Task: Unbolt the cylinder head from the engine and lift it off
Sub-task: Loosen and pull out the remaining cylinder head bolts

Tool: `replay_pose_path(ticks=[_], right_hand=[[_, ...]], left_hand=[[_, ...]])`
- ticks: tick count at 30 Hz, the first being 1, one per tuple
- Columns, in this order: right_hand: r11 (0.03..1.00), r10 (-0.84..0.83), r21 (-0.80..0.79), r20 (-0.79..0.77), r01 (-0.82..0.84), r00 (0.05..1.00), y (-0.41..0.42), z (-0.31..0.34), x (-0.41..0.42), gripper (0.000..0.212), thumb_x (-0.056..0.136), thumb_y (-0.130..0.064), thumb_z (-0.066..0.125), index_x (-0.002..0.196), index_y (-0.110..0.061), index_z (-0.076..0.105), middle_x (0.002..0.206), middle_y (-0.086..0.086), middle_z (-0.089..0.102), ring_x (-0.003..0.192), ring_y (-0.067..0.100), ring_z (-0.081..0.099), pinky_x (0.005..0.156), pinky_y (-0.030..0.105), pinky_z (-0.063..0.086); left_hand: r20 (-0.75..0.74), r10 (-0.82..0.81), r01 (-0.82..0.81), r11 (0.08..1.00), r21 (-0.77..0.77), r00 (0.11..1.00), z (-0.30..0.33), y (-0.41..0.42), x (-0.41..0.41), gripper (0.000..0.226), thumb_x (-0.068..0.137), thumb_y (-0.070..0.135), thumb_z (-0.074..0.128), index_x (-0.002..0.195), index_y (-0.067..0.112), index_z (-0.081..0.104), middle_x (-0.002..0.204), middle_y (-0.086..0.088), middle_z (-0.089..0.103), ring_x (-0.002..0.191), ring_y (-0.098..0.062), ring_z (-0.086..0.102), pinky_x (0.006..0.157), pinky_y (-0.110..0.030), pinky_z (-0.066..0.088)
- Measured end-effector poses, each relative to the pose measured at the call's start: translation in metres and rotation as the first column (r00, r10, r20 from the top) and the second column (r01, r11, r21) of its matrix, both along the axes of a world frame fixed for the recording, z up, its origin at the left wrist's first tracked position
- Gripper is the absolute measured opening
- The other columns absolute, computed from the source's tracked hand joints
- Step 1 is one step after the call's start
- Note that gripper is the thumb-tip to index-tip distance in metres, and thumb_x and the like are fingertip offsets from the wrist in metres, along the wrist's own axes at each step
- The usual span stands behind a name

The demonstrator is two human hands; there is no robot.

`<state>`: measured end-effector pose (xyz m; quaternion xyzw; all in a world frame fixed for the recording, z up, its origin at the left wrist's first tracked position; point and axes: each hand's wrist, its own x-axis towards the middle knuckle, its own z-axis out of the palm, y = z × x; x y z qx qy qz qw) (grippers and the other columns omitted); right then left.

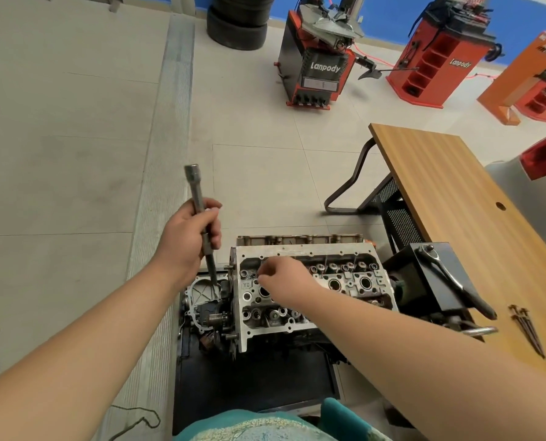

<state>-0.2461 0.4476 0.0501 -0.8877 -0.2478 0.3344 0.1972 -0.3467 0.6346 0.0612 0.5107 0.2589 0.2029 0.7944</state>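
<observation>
The bare aluminium cylinder head point(345, 283) sits on the engine in front of me, its valve springs and plug wells exposed. My left hand point(187, 241) grips a long socket extension bar point(198, 202), held upright just left of the head, socket end up. My right hand point(283, 281) reaches over the head's left end, fingertips pinched at a bolt hole near the far left corner; what they pinch is hidden. Several removed long head bolts point(527, 327) lie on the wooden table.
A ratchet wrench point(449, 275) lies on a black box right of the engine. The wooden table point(449, 192) stands at the right. The timing end with its cover point(205, 300) faces left. Tyre machines point(319, 58) and stacked tyres point(238, 22) stand far back.
</observation>
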Motion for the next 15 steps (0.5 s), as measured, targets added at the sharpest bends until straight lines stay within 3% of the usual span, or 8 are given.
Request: replay_pose_path(ticks=[4,6,8,10,12,15], right_hand=[[0.997,0.058,-0.046,0.089,-0.054,0.994,0.004,-0.012,-0.007,0.029,0.099,-0.026,0.051,0.122,-0.028,0.069,0.11,-0.005,0.07,0.073,0.015,0.068,0.064,0.032,0.056],[0.994,0.1,-0.057,0.154,-0.093,0.983,0.01,-0.019,-0.006,0.033,0.101,-0.025,0.05,0.13,-0.023,0.067,0.123,-0.001,0.063,0.084,0.02,0.068,0.069,0.032,0.055],[0.989,0.137,-0.083,0.21,-0.122,0.968,0.017,-0.026,-0.004,0.037,0.104,-0.026,0.049,0.137,-0.019,0.064,0.135,0.002,0.055,0.102,0.027,0.066,0.081,0.036,0.055],[0.977,0.191,-0.133,0.214,-0.165,0.958,0.024,-0.032,-0.003,0.04,0.105,-0.026,0.047,0.142,-0.018,0.061,0.139,0.003,0.059,0.107,0.027,0.066,0.084,0.035,0.055],[0.975,0.193,-0.143,0.148,-0.173,0.97,0.031,-0.038,-0.005,0.044,0.104,-0.023,0.048,0.147,-0.022,0.057,0.135,0.005,0.066,0.1,0.026,0.071,0.078,0.034,0.058],[0.995,0.025,-0.101,0.046,-0.02,0.999,0.042,-0.044,-0.004,0.04,0.102,-0.021,0.053,0.14,-0.026,0.062,0.121,0.004,0.072,0.091,0.027,0.073,0.076,0.039,0.064]], left_hand=[[-0.084,0.04,-0.056,0.98,-0.191,0.996,-0.019,0.002,-0.022,0.027,0.108,0.041,0.056,0.119,0.02,0.068,0.068,-0.008,0.064,0.055,-0.021,0.056,0.057,-0.035,0.046],[-0.138,0.028,-0.063,0.963,-0.262,0.99,-0.027,-0.002,-0.034,0.039,0.104,0.053,0.058,0.113,0.016,0.07,0.078,-0.014,0.073,0.057,-0.02,0.064,0.055,-0.032,0.052],[-0.171,0.039,-0.081,0.966,-0.247,0.984,-0.037,-0.009,-0.046,0.037,0.103,0.046,0.061,0.101,0.01,0.069,0.084,-0.015,0.075,0.06,-0.02,0.066,0.057,-0.032,0.053],[-0.205,0.053,-0.097,0.973,-0.212,0.977,-0.047,-0.018,-0.056,0.033,0.104,0.037,0.063,0.087,0.008,0.067,0.075,-0.011,0.066,0.055,-0.019,0.057,0.06,-0.034,0.05],[-0.229,0.066,-0.116,0.971,-0.211,0.971,-0.053,-0.027,-0.062,0.033,0.104,0.034,0.063,0.079,0.012,0.061,0.064,-0.005,0.051,0.048,-0.016,0.042,0.058,-0.035,0.044],[-0.234,0.097,-0.151,0.962,-0.229,0.967,-0.057,-0.039,-0.063,0.028,0.105,0.035,0.061,0.091,0.011,0.064,0.054,-0.002,0.041,0.041,-0.013,0.03,0.046,-0.029,0.038]])
